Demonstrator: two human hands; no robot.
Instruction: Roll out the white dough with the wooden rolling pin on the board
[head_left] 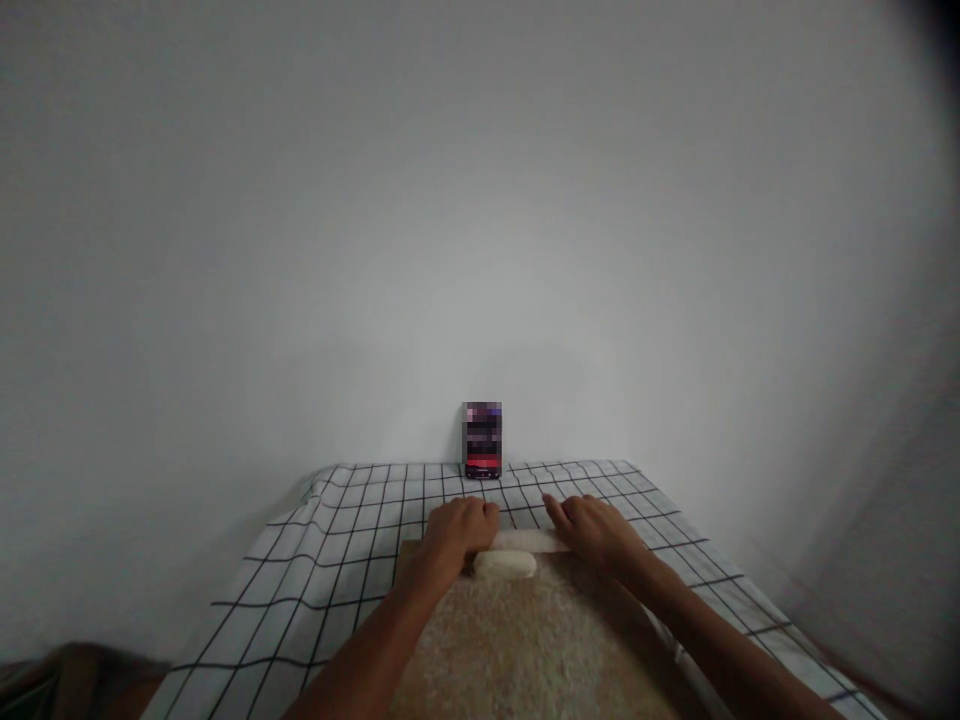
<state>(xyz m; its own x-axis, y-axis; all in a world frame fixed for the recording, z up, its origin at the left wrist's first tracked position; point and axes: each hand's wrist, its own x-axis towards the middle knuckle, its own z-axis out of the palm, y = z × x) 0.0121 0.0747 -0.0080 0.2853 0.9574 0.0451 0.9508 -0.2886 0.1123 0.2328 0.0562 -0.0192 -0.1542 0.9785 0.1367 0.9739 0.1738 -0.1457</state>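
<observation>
Both hands grip a pale rolling pin [529, 541] that lies across the far end of a floured board [517, 640]. The left hand [460, 525] is closed over the pin's left end, its fingers curled down the far side; their tips are hidden. The right hand [596, 525] lies over the right end with most of its fingers bent around it, while one digit reaches out leftward above the pin; how tightly the hidden fingers press cannot be told.

A smooth, oblong piece of dough [505, 566] lies on the board just on the near side of the pin, closer to the left hand than to the right. Whether dough and pin touch is unclear. Flour marks the board's brown surface.

The board rests on a white tablecloth [352, 530] with a black grid pattern. At the table's far edge a smartphone [484, 442] stands upright before a plain pale wall [480, 220], its screen pixelated, with a red band low down.
</observation>
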